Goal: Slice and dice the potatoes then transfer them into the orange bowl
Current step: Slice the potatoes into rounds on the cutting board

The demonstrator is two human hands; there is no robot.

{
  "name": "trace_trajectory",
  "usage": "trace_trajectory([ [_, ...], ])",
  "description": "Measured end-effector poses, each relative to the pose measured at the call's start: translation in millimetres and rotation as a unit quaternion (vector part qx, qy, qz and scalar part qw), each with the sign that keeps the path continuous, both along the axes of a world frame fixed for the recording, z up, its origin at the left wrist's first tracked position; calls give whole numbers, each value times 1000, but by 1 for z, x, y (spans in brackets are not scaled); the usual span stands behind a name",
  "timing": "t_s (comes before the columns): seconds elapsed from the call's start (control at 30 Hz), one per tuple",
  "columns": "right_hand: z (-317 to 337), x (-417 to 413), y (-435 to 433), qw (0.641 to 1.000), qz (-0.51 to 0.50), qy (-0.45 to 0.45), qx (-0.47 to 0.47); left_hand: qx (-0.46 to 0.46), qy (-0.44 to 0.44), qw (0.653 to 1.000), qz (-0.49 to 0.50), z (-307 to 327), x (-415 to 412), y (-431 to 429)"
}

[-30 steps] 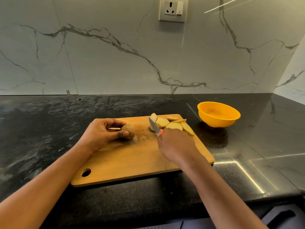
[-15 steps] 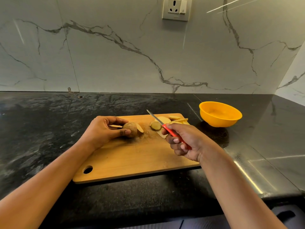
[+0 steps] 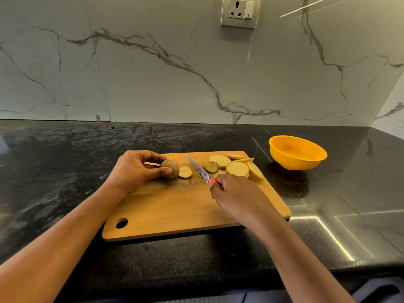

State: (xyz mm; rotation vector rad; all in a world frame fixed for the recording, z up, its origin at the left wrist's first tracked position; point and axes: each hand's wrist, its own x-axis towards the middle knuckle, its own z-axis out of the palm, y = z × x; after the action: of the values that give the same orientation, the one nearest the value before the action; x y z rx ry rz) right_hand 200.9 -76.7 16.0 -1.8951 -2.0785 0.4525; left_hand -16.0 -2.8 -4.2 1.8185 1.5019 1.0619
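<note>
On the wooden cutting board [image 3: 175,211], my left hand [image 3: 133,171] holds a brown potato piece [image 3: 170,168] between thumb and fingers. A fresh round slice [image 3: 185,172] lies just right of it. My right hand [image 3: 238,197] grips a red-handled knife [image 3: 200,170], its blade pointing up-left between the potato and a pile of pale slices [image 3: 237,168] at the board's far right. A skin-on end piece [image 3: 211,166] lies at the pile's left edge. The orange bowl [image 3: 297,152] stands on the counter right of the board and looks empty.
The board lies on a black stone counter [image 3: 54,171] whose front edge runs below my arms. A marble-pattern wall with a socket [image 3: 239,12] rises behind. A side wall closes in at the far right.
The knife has swung from the slice pile towards the held potato. A cut slice now lies flat beside the potato. My left hand has kept its hold.
</note>
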Motion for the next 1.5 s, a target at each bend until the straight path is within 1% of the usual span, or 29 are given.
trace_trajectory([
  [0.13,-1,-11,5,998,21,-57,15,-10,9,1000,8,4,-12,2],
  [0.3,-4,-31,1,987,65,-140,37,-20,42,998,38,7,-31,8],
  [0.4,-3,-35,3,985,53,-159,42,-32,37,998,31,8,-31,8],
  [0.5,-3,-27,5,985,11,-169,42,-31,40,999,19,9,-27,6],
  [0.6,-4,-15,6,986,-38,-159,29,-27,56,998,11,10,-25,5],
  [0.67,-4,-9,6,987,-49,-152,22,-21,57,998,12,10,-23,3],
  [0.77,-1,-2,3,990,-50,-127,21,-15,25,1000,0,8,-11,-2],
  [0.83,1,0,2,991,-56,-112,37,-15,11,1000,-23,5,4,-7],
  [0.93,1,0,3,993,-59,-84,61,-15,7,999,-42,1,19,-10],
  [1.13,-5,-3,5,997,-33,-29,61,-24,-6,998,-50,2,19,-12],
  [1.37,-2,-9,4,995,4,-55,80,-49,-40,997,-44,2,15,-11],
  [1.5,1,-16,3,993,16,-73,86,-47,-51,996,-49,0,14,-10],
])
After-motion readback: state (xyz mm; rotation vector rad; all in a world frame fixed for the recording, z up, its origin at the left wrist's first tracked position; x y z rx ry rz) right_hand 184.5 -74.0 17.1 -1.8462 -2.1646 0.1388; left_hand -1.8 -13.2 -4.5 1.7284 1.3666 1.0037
